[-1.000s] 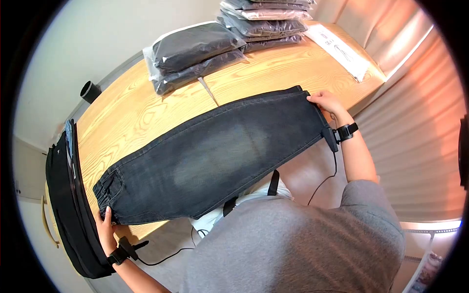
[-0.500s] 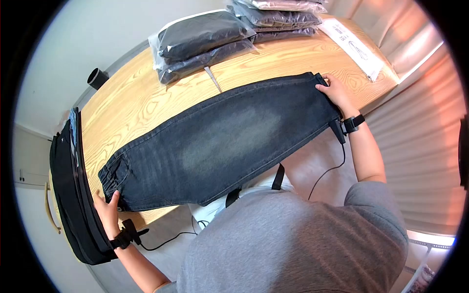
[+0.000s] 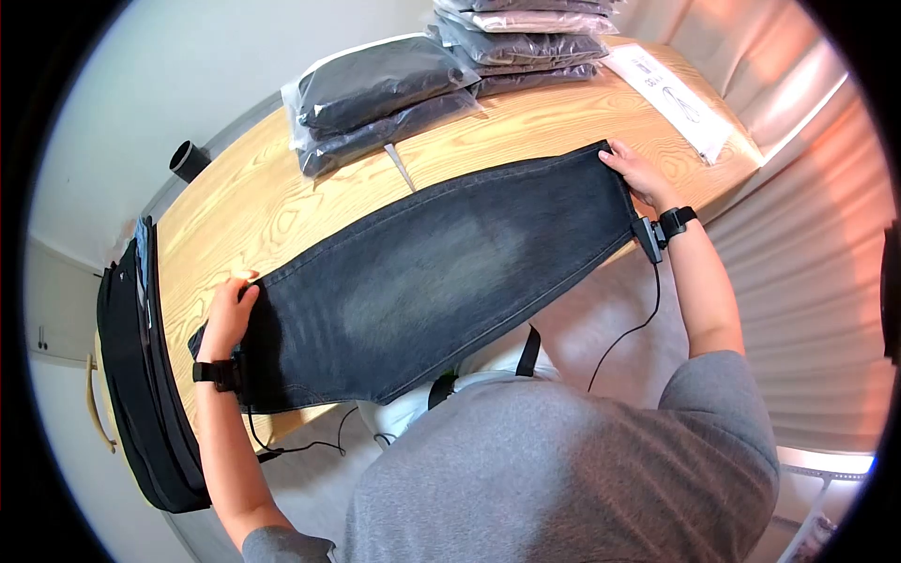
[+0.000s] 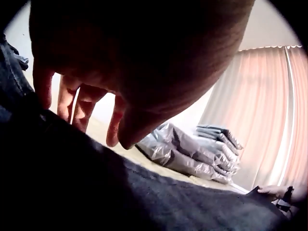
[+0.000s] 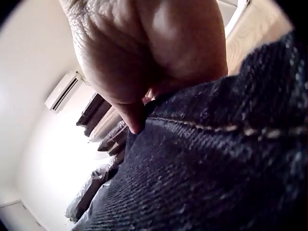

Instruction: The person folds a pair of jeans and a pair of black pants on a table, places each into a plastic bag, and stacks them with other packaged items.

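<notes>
One shift: left hand to jeans' far edge.

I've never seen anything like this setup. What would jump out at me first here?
Probably the big dark jeans, faded in the middle and spread along the near side of the wooden table. The right hand pinches their hem end; the left hand is near the waist end. Next, the stacks of bagged clothes at the table's far side.
</notes>
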Available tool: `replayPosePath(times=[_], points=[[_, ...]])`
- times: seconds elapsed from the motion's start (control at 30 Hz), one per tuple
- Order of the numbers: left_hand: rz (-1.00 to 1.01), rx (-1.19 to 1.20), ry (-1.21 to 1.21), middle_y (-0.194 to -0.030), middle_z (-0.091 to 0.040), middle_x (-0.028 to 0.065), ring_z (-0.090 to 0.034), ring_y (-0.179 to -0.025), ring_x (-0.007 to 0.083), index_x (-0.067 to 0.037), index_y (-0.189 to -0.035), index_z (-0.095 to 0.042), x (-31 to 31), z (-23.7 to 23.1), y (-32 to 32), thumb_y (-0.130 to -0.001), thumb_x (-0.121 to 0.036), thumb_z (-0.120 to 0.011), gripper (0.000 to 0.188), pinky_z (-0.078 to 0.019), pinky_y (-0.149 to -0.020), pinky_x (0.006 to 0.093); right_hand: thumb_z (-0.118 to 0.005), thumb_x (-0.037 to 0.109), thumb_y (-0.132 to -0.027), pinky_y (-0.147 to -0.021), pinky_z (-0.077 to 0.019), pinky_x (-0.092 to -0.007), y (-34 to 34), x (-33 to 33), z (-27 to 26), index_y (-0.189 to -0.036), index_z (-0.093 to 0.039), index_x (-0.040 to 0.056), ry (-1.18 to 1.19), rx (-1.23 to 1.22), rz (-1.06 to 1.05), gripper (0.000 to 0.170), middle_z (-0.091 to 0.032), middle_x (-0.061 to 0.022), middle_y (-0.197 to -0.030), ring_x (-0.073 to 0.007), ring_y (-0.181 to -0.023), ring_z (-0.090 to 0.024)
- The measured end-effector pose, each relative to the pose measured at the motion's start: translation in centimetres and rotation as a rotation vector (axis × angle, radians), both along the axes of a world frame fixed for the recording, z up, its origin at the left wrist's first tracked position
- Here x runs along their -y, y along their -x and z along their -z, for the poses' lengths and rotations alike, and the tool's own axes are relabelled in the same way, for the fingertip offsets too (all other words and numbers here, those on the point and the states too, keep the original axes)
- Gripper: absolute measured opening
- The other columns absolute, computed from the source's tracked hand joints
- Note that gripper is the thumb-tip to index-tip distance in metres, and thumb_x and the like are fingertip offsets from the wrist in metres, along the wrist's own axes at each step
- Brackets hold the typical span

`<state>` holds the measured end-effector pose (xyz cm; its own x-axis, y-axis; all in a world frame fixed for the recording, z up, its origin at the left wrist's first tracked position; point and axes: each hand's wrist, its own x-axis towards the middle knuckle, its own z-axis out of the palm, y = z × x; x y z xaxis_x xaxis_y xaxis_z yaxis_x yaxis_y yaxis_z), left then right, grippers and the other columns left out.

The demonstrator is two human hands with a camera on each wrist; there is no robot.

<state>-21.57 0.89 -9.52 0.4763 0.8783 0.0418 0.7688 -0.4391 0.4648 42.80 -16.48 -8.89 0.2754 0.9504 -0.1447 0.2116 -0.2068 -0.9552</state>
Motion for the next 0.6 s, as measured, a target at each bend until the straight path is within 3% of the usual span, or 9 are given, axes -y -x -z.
replayPosePath(times=[0.07, 0.1, 0.2, 0.33, 0.47, 0.53, 0.6], points=[[-0.052, -0.073, 0.042, -0.093, -0.064, 0.0109, -0.059, -0.088, 0.0235, 0.001, -0.103, -0.059, 0.6, -0.5, -1.6, -0.087, -0.009, -0.06, 0.018, -0.0449, -0.081, 0.031, -0.052, 0.02, -0.096, -0.095, -0.0382, -0.0254, -0.3, -0.2, 0.2, -0.123, -0.046, -0.0012, -0.002, 0.004, 0.01, 0.035, -0.054, -0.0057, -0.116, -0.0126, -0.106, -0.05], [-0.027, -0.041, -0.026, -0.081, -0.058, 0.007, -0.054, -0.078, 0.0182, 0.0, -0.091, -0.056, 0.5, 0.1, -1.5, -0.087, -0.009, -0.06, 0.011, -0.043, -0.072, 0.0295, -0.052, 0.021, -0.096, -0.095, -0.0386, -0.0257, -0.4, -0.2, 0.1, -0.124, -0.046, -0.0015, 0.008, 0.016, -0.001, 0.036, -0.054, -0.0062, -0.117, -0.0128, -0.106, -0.051], [-0.042, 0.053, 0.086, -0.073, -0.049, 0.0033, -0.046, -0.07, 0.0137, -0.002, -0.084, -0.051, -0.3, 0.5, -0.9, -0.087, -0.009, -0.06, 0.012, -0.0396, -0.066, 0.028, -0.051, 0.021, -0.096, -0.094, -0.04, -0.0263, -0.6, -0.5, 0.5, -0.125, -0.046, -0.0017, 0.021, 0.015, 0.008, 0.037, -0.055, -0.0072, -0.118, -0.0131, -0.105, -0.051], [-0.087, 0.13, 0.026, -0.068, -0.042, 0.0006, -0.04, -0.066, 0.011, -0.004, -0.082, -0.048, -0.9, 1.1, -0.2, -0.088, -0.01, -0.058, 0.013, -0.0369, -0.062, 0.0268, -0.052, 0.021, -0.096, -0.089, -0.0432, -0.0274, -0.9, -0.9, 0.7, -0.123, -0.048, -0.0014, 0.038, 0.084, 0.044, 0.035, -0.057, -0.0084, -0.114, -0.0139, -0.102, -0.053], [-0.185, -0.031, 0.025, -0.066, -0.051, 0.0086, -0.05, -0.064, 0.0201, -0.003, -0.084, -0.05, -0.2, 0.1, -1.7, -0.088, -0.011, -0.056, 0.011, -0.0413, -0.062, 0.0332, -0.053, 0.023, -0.095, -0.085, -0.0448, -0.0276, -0.9, -1.7, 0.6, -0.121, -0.05, -0.0008, 0.047, 0.129, 0.053, 0.035, -0.058, -0.009, -0.11, -0.0136, -0.098, -0.055], [-0.202, -0.101, 0.015, -0.067, -0.055, 0.0124, -0.054, -0.065, 0.0245, -0.003, -0.085, -0.051, -0.5, 0.5, -1.9, -0.088, -0.013, -0.056, 0.011, -0.0428, -0.063, 0.0357, -0.056, 0.026, -0.094, -0.081, -0.0455, -0.0276, -1.0, -2.0, 0.4, -0.119, -0.051, -0.0001, 0.22, 0.168, 0.059, 0.037, -0.059, -0.0085, -0.108, -0.0144, -0.095, -0.055], [-0.161, -0.167, -0.076, -0.075, -0.06, 0.0187, -0.058, -0.072, 0.0323, -0.002, -0.087, -0.052, -1.5, 1.9, -1.3, -0.087, -0.014, -0.056, 0.013, -0.0446, -0.067, 0.0388, -0.058, 0.028, -0.092, -0.08, -0.0454, -0.0272, -0.7, -1.6, 0.2, -0.117, -0.052, 0.0009, 0.207, 0.133, 0.097, 0.037, -0.06, -0.0082, -0.105, -0.0145, -0.092, -0.056]])
